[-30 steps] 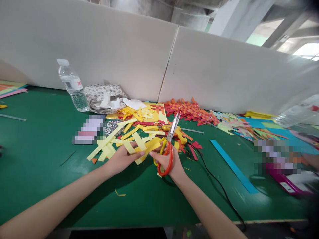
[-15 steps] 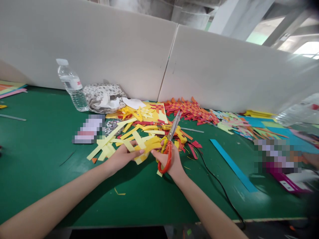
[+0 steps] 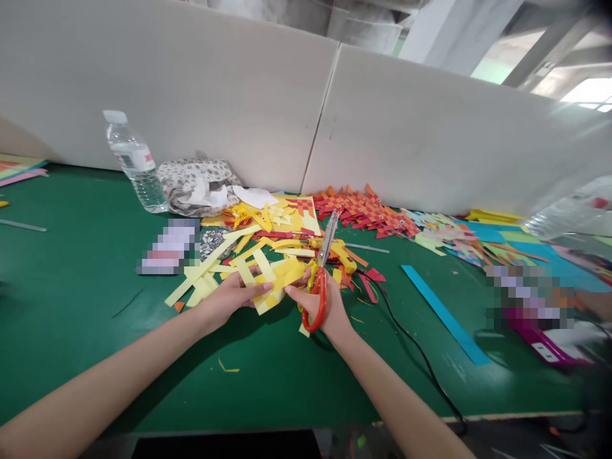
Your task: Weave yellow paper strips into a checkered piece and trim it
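My left hand (image 3: 230,298) is closed on a woven piece of yellow paper strips (image 3: 283,275), its thumb on top. Some pale strip ends stick up loose from the weave. The thumb of my right hand (image 3: 335,309) presses the right side of the same piece. That hand also carries scissors (image 3: 322,305) with red-orange handles, blades pointing up and away. Behind the hands lie loose yellow strips (image 3: 203,275) and a yellow glue gun (image 3: 343,255), partly hidden by the scissors. The undersides of both hands are hidden.
A water bottle (image 3: 136,167) stands at back left beside a patterned cloth bag (image 3: 198,185). Red-orange woven paper pieces (image 3: 366,211) are heaped by the partition (image 3: 406,140). A blue strip (image 3: 444,312) and a black cord (image 3: 415,344) lie rightward. A blurred phone (image 3: 169,247) lies left.
The woven yellow piece has tilted slightly between my hands, and its pale strip ends have shifted a little. Both hands keep their hold. The whole view has moved slightly.
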`<state>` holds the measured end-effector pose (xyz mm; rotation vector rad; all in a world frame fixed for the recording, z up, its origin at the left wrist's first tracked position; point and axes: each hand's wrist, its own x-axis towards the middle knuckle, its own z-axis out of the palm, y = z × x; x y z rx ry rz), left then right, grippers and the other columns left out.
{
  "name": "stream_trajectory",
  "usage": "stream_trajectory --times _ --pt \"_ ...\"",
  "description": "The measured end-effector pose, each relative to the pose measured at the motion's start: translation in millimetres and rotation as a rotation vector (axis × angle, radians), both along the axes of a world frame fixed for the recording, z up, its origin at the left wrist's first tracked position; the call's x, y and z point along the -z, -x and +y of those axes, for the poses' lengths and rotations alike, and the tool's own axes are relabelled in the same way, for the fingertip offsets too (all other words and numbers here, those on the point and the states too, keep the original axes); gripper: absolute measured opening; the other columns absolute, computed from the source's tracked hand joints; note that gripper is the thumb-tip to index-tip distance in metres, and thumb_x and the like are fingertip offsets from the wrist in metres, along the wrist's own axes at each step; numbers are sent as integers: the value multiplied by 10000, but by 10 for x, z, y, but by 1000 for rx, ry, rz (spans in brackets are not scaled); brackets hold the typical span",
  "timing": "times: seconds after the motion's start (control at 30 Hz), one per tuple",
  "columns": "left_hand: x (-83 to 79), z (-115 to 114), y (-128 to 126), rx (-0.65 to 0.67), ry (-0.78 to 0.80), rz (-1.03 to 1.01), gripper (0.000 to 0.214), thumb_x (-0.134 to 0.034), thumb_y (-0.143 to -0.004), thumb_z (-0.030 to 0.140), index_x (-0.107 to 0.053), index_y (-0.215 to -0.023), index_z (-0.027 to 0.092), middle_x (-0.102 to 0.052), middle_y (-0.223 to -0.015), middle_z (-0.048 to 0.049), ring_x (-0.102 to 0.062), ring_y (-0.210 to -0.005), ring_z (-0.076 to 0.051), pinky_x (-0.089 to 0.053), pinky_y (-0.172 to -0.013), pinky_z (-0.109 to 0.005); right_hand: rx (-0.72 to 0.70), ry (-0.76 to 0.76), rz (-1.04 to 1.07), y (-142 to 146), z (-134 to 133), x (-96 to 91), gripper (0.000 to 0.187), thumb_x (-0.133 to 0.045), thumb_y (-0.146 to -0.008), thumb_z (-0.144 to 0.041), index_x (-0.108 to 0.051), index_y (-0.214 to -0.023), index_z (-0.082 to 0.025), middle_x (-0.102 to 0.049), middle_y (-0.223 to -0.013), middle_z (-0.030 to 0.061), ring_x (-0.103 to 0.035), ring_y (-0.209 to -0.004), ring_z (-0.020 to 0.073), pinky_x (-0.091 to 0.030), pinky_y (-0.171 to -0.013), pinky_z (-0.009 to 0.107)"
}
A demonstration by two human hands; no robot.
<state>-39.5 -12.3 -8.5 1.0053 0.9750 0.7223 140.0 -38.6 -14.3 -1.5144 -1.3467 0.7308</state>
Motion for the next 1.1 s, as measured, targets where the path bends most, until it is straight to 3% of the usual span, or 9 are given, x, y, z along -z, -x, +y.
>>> stream_trajectory --times 0.23,0.37,0.47,0.57,0.73,0.9,1.1 --pt "-49 -18 10 -27 71 -55 396 -727 -638 268 -537 -980 210 -676 -825 2 -628 -679 -111 -506 -586 -193 10 9 40 18 3 3 305 -669 -566 -296 -425 -730 -215 -592 -654 -24 -598 -603 169 -472 -595 309" --pt "-43 28 37 -117 112 -145 372 -724 -641 205 -536 -962 197 -667 -778 3 -631 -650 -113 -525 -557 -193 1 -27 54 -1 -11 -45 334 -660 -610 -389 -399 -730 -218 -564 -648 -19 -567 -574 157 -451 -556 285" --pt "-29 102 59 -228 108 -207 359 -713 -650 166 -528 -957 187 -671 -824 -16 -644 -678 -130 -550 -561 -219 40 -58 -139 -53 -38 -105 351 -617 -652 -485 -414 -744 -214 -519 -603 -29 -512 -520 138 -414 -533 268" --pt "-27 173 93 -327 105 -233 428 -720 -632 125 -501 -995 185 -675 -898 -40 -654 -713 -148 -563 -584 -246 87 -48 -462 -103 -64 -137 360 -563 -674 -550 -433 -731 -219 -495 -560 -39 -483 -498 135 -339 -493 241" --pt "-23 230 160 -390 47 -251 487 -753 -582 104 -523 -1003 190 -688 -848 -24 -651 -667 -114 -514 -511 -150 117 -95 -851 -119 -74 -109 383 -485 -698 -590 -464 -730 -208 -520 -585 -15 -481 -478 131 -237 -462 225" --pt "-29 216 169 -377 7 -256 390 -755 -585 138 -564 -924 171 -697 -825 -23 -647 -654 -119 -515 -532 -168 84 -182 -1017 -111 -73 -68 417 -478 -697 -594 -513 -803 -192 -561 -633 16 -503 -495 145 -214 -468 234" --pt "-46 199 170 -385 -28 -294 237 -743 -608 188 -558 -756 173 -700 -815 -15 -650 -697 -131 -536 -616 -210 89 -121 -1062 -122 -72 -55 411 -462 -698 -611 -473 -736 -202 -549 -600 2 -503 -485 150 -179 -461 240"
